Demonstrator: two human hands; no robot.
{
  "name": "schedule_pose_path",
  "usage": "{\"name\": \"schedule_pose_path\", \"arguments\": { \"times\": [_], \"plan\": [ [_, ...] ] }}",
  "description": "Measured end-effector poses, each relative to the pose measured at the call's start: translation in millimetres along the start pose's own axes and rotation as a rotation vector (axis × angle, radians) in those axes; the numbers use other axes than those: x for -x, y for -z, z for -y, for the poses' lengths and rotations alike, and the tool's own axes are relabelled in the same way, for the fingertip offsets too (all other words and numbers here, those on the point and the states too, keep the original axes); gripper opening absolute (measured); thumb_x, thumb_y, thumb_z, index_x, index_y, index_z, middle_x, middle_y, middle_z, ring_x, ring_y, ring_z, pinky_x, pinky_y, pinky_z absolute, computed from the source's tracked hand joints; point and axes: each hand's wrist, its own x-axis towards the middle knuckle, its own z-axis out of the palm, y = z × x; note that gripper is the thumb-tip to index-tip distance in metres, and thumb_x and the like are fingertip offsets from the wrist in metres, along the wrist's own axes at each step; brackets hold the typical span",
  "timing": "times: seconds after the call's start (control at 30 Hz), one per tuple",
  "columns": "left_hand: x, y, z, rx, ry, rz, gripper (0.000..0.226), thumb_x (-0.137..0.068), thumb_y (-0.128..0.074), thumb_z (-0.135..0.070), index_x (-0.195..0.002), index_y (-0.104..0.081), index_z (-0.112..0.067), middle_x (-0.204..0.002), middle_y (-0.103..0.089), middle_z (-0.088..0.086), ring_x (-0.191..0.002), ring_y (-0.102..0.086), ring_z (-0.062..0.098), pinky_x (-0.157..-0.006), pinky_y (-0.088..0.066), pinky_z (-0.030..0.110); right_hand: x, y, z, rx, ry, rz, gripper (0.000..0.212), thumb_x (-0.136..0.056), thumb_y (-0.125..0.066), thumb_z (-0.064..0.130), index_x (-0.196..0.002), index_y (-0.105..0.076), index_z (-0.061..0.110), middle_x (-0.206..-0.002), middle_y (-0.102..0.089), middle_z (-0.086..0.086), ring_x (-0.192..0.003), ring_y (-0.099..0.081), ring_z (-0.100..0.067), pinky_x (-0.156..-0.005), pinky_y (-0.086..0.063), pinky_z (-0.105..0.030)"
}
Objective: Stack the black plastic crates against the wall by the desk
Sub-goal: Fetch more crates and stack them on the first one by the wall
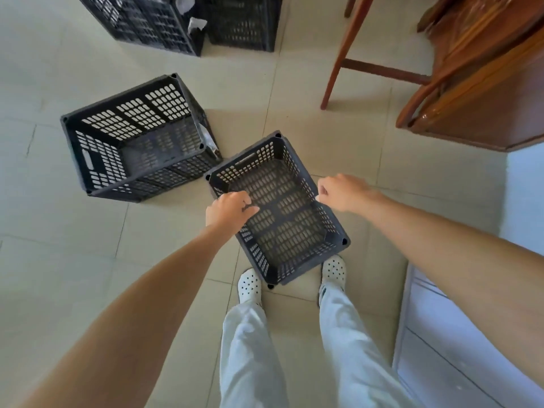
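Tiled floor bears crates (black).

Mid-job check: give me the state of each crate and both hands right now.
Near crate: upright, empty, gripped by both long rims.
Second crate: on the floor, empty, untouched.
Far crates: two side by side, top edge of view.
Left hand: closed on rim.
Right hand: closed on rim.

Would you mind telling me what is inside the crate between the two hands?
The crate looks empty: only its perforated floor and the tiles beneath show. The left hand and right hand grip its long rims, covering small patches there; nothing appears hidden.
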Motion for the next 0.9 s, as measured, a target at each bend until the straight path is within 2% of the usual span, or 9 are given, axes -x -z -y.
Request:
{"name": "schedule_pose_path", "arguments": {
  "times": [0.2, 0.27, 0.4, 0.47, 0.53, 0.6, 0.67, 0.8, 0.9],
  "plan": [
    [-15, -62, 6, 0.024, 0.136, -0.017, 0.024, -0.093, -0.056, -0.034, -0.113, -0.064, -0.023, -0.11, -0.067, 0.001, -0.096, -0.063, 0.024, -0.072, -0.052, 0.032, -57, -25, -25, 0.098, 0.064, 0.043, 0.028, -0.1, -0.042, 0.037, -0.11, -0.06, 0.018, -0.112, -0.065, -0.007, -0.102, -0.061, -0.031, -0.09, -0.045, -0.041],
    [-20, -81, 12, 0.058, 0.192, -0.023, 0.024, -0.093, -0.055, -0.032, -0.113, -0.065, -0.023, -0.109, -0.067, 0.001, -0.092, -0.062, 0.023, -0.073, -0.052, 0.033, -75, -39, -29, 0.105, 0.054, 0.046, 0.028, -0.101, -0.04, 0.035, -0.111, -0.06, 0.019, -0.111, -0.064, -0.008, -0.1, -0.061, -0.031, -0.085, -0.043, -0.04],
    [-30, -125, 27, 0.124, 0.323, -0.064, 0.023, -0.093, -0.045, -0.031, -0.098, -0.065, -0.021, -0.094, -0.065, 0.003, -0.08, -0.06, 0.024, -0.066, -0.049, 0.032, -107, -80, -31, 0.111, 0.027, 0.083, 0.026, -0.1, -0.038, 0.033, -0.109, -0.057, 0.018, -0.111, -0.062, -0.008, -0.099, -0.059, -0.031, -0.078, -0.04, -0.036],
    [-34, -154, 38, 0.167, 0.383, -0.083, 0.025, -0.095, -0.041, -0.03, -0.095, -0.063, -0.019, -0.094, -0.066, 0.004, -0.078, -0.059, 0.023, -0.064, -0.048, 0.032, -124, -107, -36, 0.123, -0.014, 0.087, 0.028, -0.099, -0.038, 0.033, -0.115, -0.055, 0.017, -0.114, -0.061, -0.009, -0.102, -0.058, -0.031, -0.078, -0.039, -0.036],
    [-40, -185, 51, 0.223, 0.419, -0.118, 0.028, -0.098, -0.041, -0.034, -0.11, -0.061, -0.019, -0.109, -0.063, 0.005, -0.09, -0.059, 0.024, -0.071, -0.048, 0.034, -141, -135, -45, 0.125, -0.088, 0.063, 0.035, -0.098, -0.041, 0.033, -0.126, -0.05, 0.013, -0.123, -0.058, -0.011, -0.109, -0.057, -0.032, -0.079, -0.038, -0.036],
    [-49, -214, 64, 0.304, 0.466, -0.156, 0.038, -0.098, -0.046, -0.038, -0.132, -0.049, -0.021, -0.13, -0.053, 0.005, -0.112, -0.054, 0.026, -0.085, -0.052, 0.042, -159, -160, -56, 0.108, -0.186, 0.022, 0.047, -0.099, -0.044, 0.034, -0.139, -0.038, 0.01, -0.136, -0.05, -0.012, -0.119, -0.052, -0.034, -0.085, -0.04, -0.038],
    [-61, -240, 73, 0.392, 0.525, -0.19, 0.053, -0.096, -0.052, -0.038, -0.143, -0.034, -0.022, -0.141, -0.043, 0.007, -0.125, -0.048, 0.029, -0.094, -0.05, 0.05, -179, -180, -67, 0.098, -0.258, 0.001, 0.057, -0.099, -0.045, 0.037, -0.145, -0.029, 0.007, -0.144, -0.043, -0.013, -0.124, -0.05, -0.035, -0.089, -0.041, -0.039],
    [-87, -275, 89, 0.597, 0.638, -0.229, 0.077, -0.092, -0.063, -0.034, -0.153, -0.016, -0.025, -0.147, -0.037, 0.01, -0.132, -0.043, 0.032, -0.105, -0.042, 0.053, -216, -204, -75, 0.005, -0.278, -0.044, 0.058, -0.099, -0.046, 0.04, -0.143, -0.03, 0.006, -0.14, -0.048, -0.015, -0.121, -0.053, -0.037, -0.086, -0.042, -0.041],
    [-101, -286, 98, 0.68, 0.716, -0.287, 0.082, -0.091, -0.066, -0.031, -0.154, -0.015, -0.019, -0.149, -0.037, 0.011, -0.135, -0.042, 0.031, -0.11, -0.039, 0.048, -235, -213, -70, -0.018, -0.234, -0.08, 0.054, -0.099, -0.047, 0.038, -0.141, -0.033, 0.007, -0.133, -0.055, -0.016, -0.112, -0.058, -0.037, -0.077, -0.042, -0.039]
  ]
}}
